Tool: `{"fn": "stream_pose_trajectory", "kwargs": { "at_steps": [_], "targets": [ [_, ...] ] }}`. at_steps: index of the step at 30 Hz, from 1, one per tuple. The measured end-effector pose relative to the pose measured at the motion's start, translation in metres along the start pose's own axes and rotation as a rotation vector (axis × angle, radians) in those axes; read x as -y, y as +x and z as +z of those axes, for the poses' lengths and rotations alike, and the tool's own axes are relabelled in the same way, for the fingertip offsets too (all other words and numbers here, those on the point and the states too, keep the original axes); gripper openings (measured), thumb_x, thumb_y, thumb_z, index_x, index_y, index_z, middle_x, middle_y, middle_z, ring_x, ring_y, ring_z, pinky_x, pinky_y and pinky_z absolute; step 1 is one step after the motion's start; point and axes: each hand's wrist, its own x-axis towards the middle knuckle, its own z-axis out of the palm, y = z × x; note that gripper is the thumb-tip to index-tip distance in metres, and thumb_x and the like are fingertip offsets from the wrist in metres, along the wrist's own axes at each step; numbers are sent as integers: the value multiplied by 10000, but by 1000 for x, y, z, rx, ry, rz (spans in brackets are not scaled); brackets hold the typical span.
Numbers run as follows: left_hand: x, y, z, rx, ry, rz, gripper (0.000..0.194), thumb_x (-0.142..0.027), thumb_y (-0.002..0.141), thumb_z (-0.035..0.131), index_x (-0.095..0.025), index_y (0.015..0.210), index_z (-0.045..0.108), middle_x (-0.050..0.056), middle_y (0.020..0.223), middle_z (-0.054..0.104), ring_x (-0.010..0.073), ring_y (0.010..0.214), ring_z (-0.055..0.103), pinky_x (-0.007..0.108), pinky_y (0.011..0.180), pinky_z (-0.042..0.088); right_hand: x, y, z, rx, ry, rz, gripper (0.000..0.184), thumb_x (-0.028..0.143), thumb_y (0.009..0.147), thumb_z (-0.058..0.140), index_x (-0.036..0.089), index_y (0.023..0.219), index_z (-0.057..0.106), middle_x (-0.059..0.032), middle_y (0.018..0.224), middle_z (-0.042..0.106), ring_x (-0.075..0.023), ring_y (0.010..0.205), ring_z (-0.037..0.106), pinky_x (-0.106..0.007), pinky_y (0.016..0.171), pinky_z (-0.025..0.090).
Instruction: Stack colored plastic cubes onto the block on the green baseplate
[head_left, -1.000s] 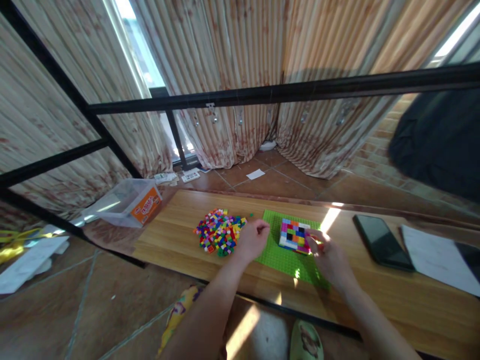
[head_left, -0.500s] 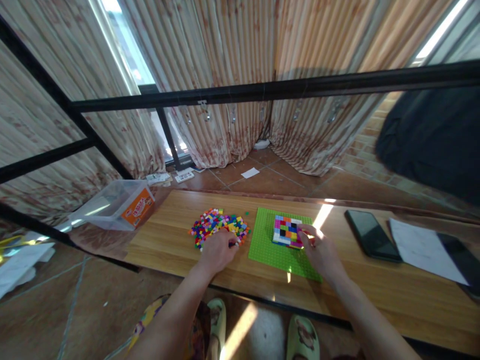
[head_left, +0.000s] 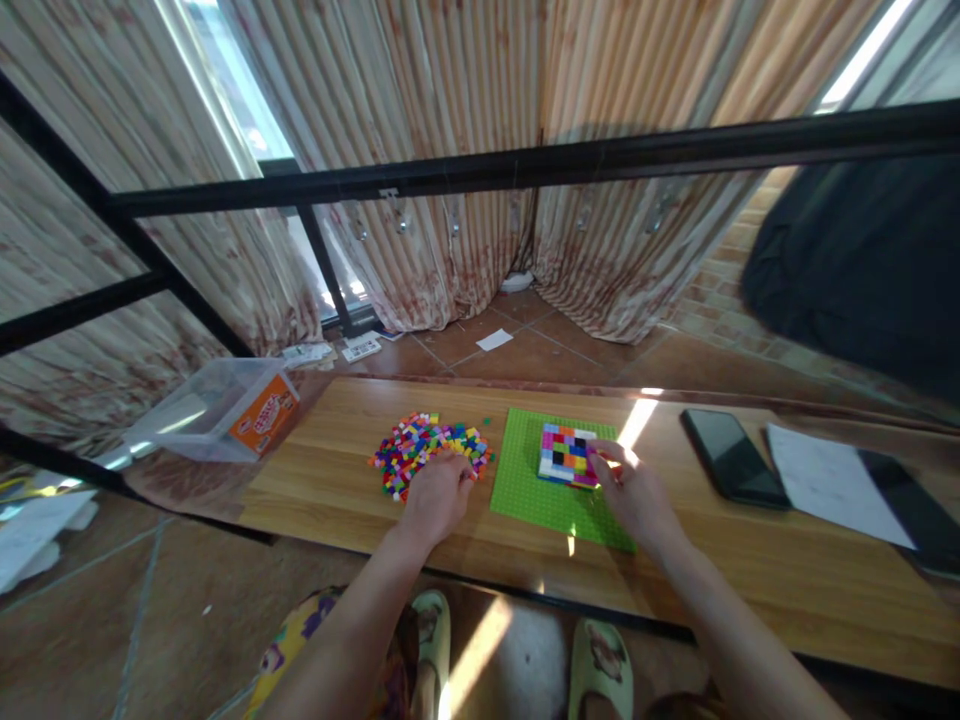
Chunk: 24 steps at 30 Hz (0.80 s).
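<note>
A pile of small coloured bricks (head_left: 420, 452) lies on the wooden table (head_left: 337, 470). My left hand (head_left: 436, 495) rests at the pile's near right edge, fingers curled down onto the bricks; what they pinch is hidden. To the right lies a green baseplate (head_left: 525, 490) with a block of many-coloured bricks (head_left: 564, 452) built on it. My right hand (head_left: 634, 495) touches the block's right side, fingers bent against it.
A clear plastic box with an orange label (head_left: 225, 415) lies tipped at the table's left end. A black phone (head_left: 724, 455), a white sheet (head_left: 825, 470) and another dark device (head_left: 911, 510) lie to the right. A black metal frame (head_left: 525, 165) crosses in front of curtains.
My left hand moved from the baseplate's left edge down onto the loose brick pile. My right hand stayed at the built block. The view shifted slightly.
</note>
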Motion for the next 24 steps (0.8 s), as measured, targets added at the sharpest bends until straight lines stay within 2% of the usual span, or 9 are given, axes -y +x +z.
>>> {"fn": "stream_pose_trajectory", "kwargs": {
  "at_steps": [9, 16, 20, 24],
  "targets": [
    [-2, 8, 1, 3, 31, 13, 126, -149, 859, 489, -171, 813, 605, 50, 784, 642, 185, 730, 582, 286, 678, 382, 2, 0, -1, 18, -3, 3, 403, 429, 902, 378, 193, 1094, 643, -81, 785, 704, -188, 602, 598, -286, 593, 433],
    [3, 15, 5, -24, -34, 88, 139, -87, 792, 544, -164, 732, 643, 60, 804, 667, 186, 775, 596, 287, 721, 416, 4, -1, -2, 13, -14, -9, 403, 419, 904, 374, 191, 1088, 650, -84, 817, 710, -183, 588, 583, -285, 585, 422],
    [7, 17, 6, -71, -131, 97, 157, -53, 763, 578, -157, 780, 695, 60, 841, 703, 181, 811, 622, 289, 765, 450, 6, -1, -2, 12, -25, -5, 407, 419, 909, 369, 191, 1084, 658, -74, 740, 693, -187, 575, 590, -281, 575, 421],
    [5, 20, 6, -141, -232, 124, 178, -60, 796, 567, -154, 816, 717, 59, 853, 724, 180, 833, 644, 309, 814, 474, 6, -1, -2, 18, -13, 6, 397, 411, 908, 380, 190, 1089, 656, -78, 730, 695, -198, 609, 618, -280, 592, 436]
  ]
}}
